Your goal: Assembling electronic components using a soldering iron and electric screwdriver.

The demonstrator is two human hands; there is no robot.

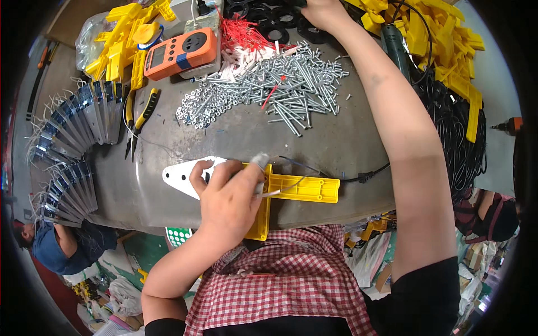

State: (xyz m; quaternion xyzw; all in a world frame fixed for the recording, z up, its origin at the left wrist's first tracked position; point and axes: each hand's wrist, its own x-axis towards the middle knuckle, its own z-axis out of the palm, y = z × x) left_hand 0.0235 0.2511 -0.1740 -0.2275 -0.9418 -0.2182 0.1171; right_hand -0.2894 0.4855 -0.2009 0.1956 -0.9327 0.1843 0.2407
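Observation:
My left hand (228, 196) is closed over a white pointed plate (178, 175) with dark holes and the yellow plastic housing (305, 187) beside it, at the table's near edge. A pale wrap covers one fingertip. Thin wires run from the housing to a black cable (364, 177) on the right. My right hand (326, 14) reaches to the far edge of the view, beside several black rings (284, 18). Its fingers are mostly cut off or hidden there, so their grip does not show.
Screws (305, 78) and nuts (196, 106) lie mid-table, near an orange meter (182, 51) and yellow-handled pliers (137, 117). Bladed strips (73, 123) fan out at left. Yellow parts (443, 39) and black cable coils (457, 129) crowd the right. Other people sit at both sides.

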